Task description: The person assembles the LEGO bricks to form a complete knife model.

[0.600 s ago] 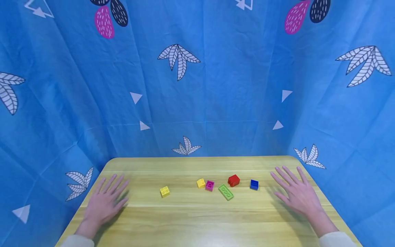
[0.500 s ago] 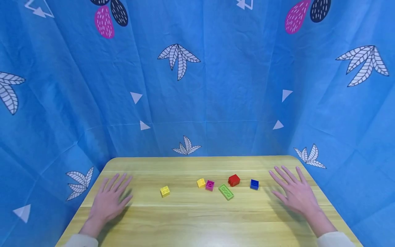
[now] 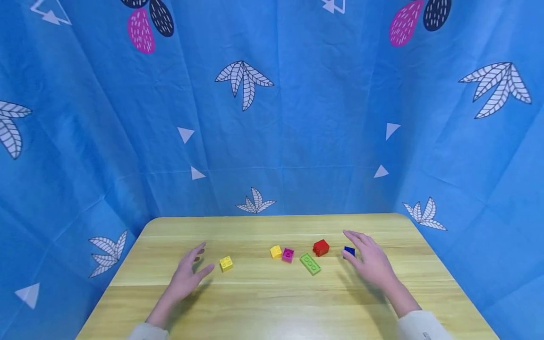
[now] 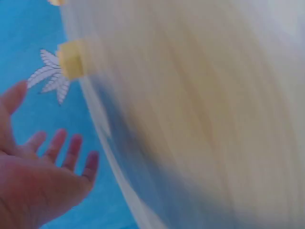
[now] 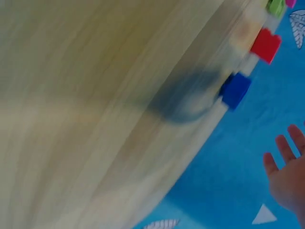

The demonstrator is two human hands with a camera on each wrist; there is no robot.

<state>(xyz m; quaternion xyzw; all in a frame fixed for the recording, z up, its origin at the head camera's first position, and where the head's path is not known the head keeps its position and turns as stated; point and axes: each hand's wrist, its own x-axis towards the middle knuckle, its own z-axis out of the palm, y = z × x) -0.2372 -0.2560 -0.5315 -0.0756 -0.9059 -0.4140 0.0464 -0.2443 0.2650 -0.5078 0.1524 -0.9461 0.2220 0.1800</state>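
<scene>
My left hand [image 3: 187, 275] hovers over the table just left of a studded yellow brick [image 3: 226, 264], thumb and fingers spread apart with nothing between them. In the left wrist view that brick [image 4: 71, 59] appears beyond the fingertips. Above the table on the other side, my right hand [image 3: 370, 259] partly covers a blue brick [image 3: 349, 251] and holds nothing. The right wrist view has the blue brick [image 5: 235, 90] lying past the relaxed fingers. Between the hands lie a second yellow brick [image 3: 276, 251], a magenta brick [image 3: 287, 255], a long lime-green brick [image 3: 310, 264] and a red brick [image 3: 320, 248].
The bricks stand on a light wooden table [image 3: 263, 307] with rounded far corners. A blue patterned cloth [image 3: 314, 118] hangs behind it and along both sides. Both wrist views are partly blurred.
Both hands have moved inward from the table's sides, the left toward the studded yellow brick, the right over the blue brick. They have turned from palm-down to more sideways. The bricks stay put.
</scene>
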